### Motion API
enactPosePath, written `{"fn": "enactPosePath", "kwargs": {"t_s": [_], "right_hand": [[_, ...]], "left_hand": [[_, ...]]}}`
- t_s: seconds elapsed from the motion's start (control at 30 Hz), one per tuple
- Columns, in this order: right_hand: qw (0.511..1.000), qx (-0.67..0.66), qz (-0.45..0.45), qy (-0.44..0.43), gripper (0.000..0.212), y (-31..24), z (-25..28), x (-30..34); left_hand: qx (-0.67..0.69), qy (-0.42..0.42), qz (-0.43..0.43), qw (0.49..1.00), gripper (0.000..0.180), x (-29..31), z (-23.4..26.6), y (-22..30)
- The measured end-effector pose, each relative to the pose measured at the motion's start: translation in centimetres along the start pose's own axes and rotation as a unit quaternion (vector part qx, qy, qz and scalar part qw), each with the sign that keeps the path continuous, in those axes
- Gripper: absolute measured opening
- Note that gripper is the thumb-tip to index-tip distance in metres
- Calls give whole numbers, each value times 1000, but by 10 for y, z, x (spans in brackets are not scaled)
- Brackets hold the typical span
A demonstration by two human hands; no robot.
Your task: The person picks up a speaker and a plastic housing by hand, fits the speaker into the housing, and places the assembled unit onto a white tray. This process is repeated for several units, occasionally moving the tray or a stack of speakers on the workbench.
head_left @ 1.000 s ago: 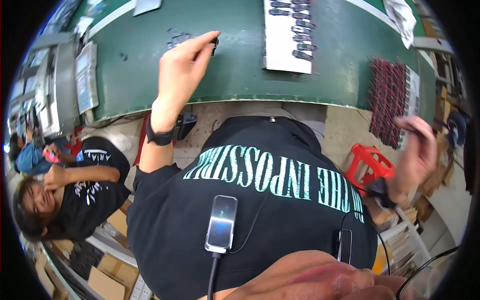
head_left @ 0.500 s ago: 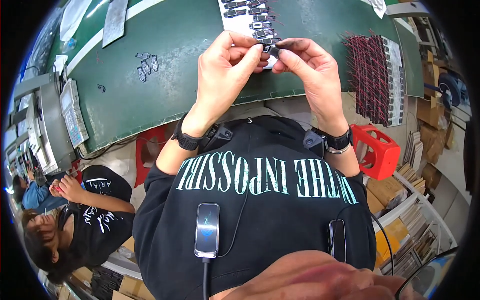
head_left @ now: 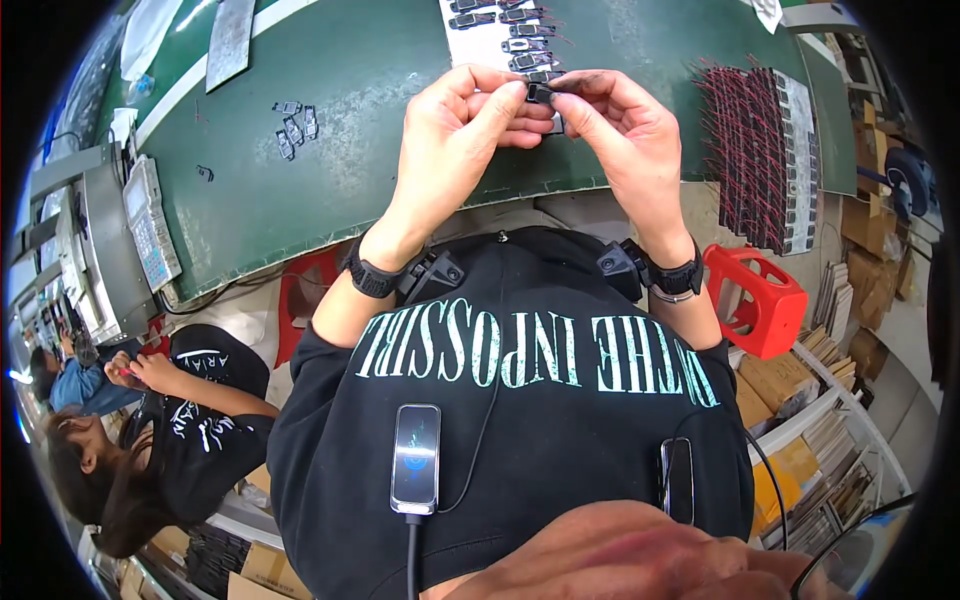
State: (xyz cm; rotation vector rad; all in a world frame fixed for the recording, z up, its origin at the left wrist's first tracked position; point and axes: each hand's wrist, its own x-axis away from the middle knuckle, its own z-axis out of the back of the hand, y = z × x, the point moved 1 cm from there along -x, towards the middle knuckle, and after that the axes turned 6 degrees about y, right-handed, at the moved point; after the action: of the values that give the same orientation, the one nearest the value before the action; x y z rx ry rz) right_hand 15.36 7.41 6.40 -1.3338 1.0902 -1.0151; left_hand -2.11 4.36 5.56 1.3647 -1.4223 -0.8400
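Above the green table, my left hand (head_left: 452,128) and my right hand (head_left: 632,128) meet fingertip to fingertip. Between them is a small black rectangular part (head_left: 540,93), pinched by thumb and forefinger on each side. The fingers cover much of it, so its exact kind does not show. Just beyond my fingertips, a white sheet (head_left: 472,47) bears rows of small black modules (head_left: 527,45) with thin dark-red wires. Dark smudges mark the fingers of my right hand.
Several loose black frames (head_left: 291,133) and one small black piece (head_left: 205,173) lie on the table (head_left: 350,200) at left. Many red-and-black-wired modules (head_left: 755,165) stand in rows at right. A keypad device (head_left: 148,225), a red stool (head_left: 757,300) and a seated person (head_left: 200,420) are nearby.
The black piece in my right fingertips has come up against the part in my left fingertips. Both hands have shifted slightly; the person at left has leaned.
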Motion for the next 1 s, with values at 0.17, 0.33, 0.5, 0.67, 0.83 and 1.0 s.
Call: {"fn": "enactPosePath", "kwargs": {"t_s": [0.17, 0.33, 0.5, 0.67, 0.83, 1.0], "right_hand": [[999, 37, 6, 9, 16, 4, 2, 0], [997, 72, 26, 9, 16, 6, 3, 0], [990, 127, 61, 2, 15, 1, 4, -2], [986, 157, 44, -23, 16, -10, 5, -1], [982, 178, 51, -45, 17, -12, 9, -4], [988, 120, 18, -90, 18, -7, 13, -8]], "left_hand": [[-27, -13, -9, 1000, 19, 1, -2, -4], [-7, -12, -11, 1000, 19, 3, -1, -7], [-29, -24, -31, 999, 18, 2, -2, -5], [-46, -34, -40, 998, 16, 4, -3, -6], [-65, -33, -46, 996, 16, 6, -4, -7], [-59, -29, -23, 998, 13, 2, -3, -1]]}}
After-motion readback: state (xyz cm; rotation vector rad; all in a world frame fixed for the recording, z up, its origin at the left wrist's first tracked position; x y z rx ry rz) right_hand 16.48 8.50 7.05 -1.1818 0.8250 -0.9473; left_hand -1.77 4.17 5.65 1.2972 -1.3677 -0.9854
